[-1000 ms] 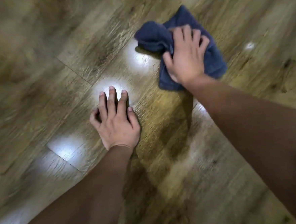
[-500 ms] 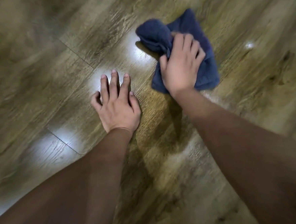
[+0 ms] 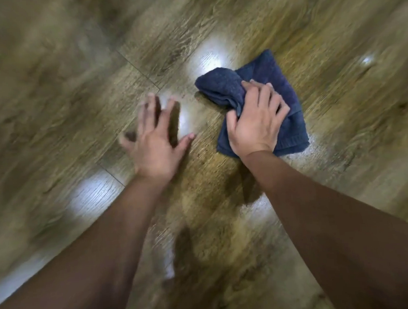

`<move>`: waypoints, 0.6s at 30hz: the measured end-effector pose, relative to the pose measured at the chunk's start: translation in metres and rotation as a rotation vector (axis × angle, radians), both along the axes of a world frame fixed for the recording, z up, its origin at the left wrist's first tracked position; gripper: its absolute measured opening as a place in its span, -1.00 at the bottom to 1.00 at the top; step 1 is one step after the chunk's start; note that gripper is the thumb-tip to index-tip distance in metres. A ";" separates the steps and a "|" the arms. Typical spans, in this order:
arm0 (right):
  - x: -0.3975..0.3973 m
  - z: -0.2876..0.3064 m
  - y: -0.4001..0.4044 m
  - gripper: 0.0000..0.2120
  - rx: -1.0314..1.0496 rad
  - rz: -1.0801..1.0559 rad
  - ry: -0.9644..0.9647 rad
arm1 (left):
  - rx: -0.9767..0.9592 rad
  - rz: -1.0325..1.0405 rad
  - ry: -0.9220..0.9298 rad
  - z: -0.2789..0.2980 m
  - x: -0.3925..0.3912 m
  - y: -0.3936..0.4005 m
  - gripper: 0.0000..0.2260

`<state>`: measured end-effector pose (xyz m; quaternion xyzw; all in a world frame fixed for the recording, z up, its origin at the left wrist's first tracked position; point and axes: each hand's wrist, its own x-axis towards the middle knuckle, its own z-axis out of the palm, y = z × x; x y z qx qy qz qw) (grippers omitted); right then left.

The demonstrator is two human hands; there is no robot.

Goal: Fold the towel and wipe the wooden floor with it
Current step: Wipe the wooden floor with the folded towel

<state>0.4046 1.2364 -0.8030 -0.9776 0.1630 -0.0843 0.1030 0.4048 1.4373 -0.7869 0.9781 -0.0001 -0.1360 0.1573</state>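
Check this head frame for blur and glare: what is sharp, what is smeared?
Head view: right hand and blue towel fairly sharp; left hand motion-smeared; wooden floor streaked at the edges, with white glare patches near the towel.

The towel (image 3: 280,86) at right of centre is dark navy blue, its pile a fine nubbly texture with a flat woven band near the lower hem. The floor (image 3: 76,74) is brown wood with olive and golden tones, streaked with darker grain across the frame, and bears bright white glare patches at centre and lower left.
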 end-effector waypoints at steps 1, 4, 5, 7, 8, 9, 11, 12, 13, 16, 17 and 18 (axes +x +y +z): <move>0.000 0.000 0.000 -0.50 0.000 0.000 0.001 | 0.031 0.120 0.068 0.004 -0.002 0.018 -0.14; -0.002 0.000 0.002 -0.50 0.018 0.010 0.004 | -0.053 0.524 0.356 0.016 -0.023 0.068 0.13; -0.002 0.000 0.002 -0.50 0.016 0.008 0.006 | -0.097 0.568 0.451 0.019 -0.032 0.078 0.18; -0.002 0.000 0.002 -0.51 0.017 0.006 0.009 | -0.155 0.521 0.565 0.019 -0.046 0.092 0.20; -0.003 0.000 0.002 -0.51 0.012 0.005 0.005 | -0.175 0.485 0.582 0.019 -0.048 0.095 0.19; -0.004 -0.001 0.003 -0.52 0.000 0.006 -0.001 | -0.197 0.466 0.589 0.018 -0.048 0.096 0.18; -0.003 -0.001 0.004 -0.53 -0.019 0.005 -0.009 | -0.222 0.454 0.588 0.018 -0.047 0.097 0.15; -0.003 0.000 0.005 -0.54 -0.025 0.003 -0.008 | -0.224 0.451 0.584 0.018 -0.047 0.098 0.14; -0.003 0.000 0.006 -0.54 -0.032 0.000 -0.004 | -0.219 0.443 0.577 0.016 -0.048 0.099 0.13; -0.004 0.001 0.010 -0.53 -0.030 -0.026 0.014 | -0.226 0.431 0.561 0.012 -0.048 0.102 0.13; -0.007 0.001 0.013 -0.53 -0.022 -0.038 0.014 | -0.235 0.428 0.559 0.011 -0.047 0.102 0.13; -0.012 0.001 0.018 -0.53 -0.018 -0.041 0.014 | -0.243 0.424 0.558 0.009 -0.047 0.103 0.13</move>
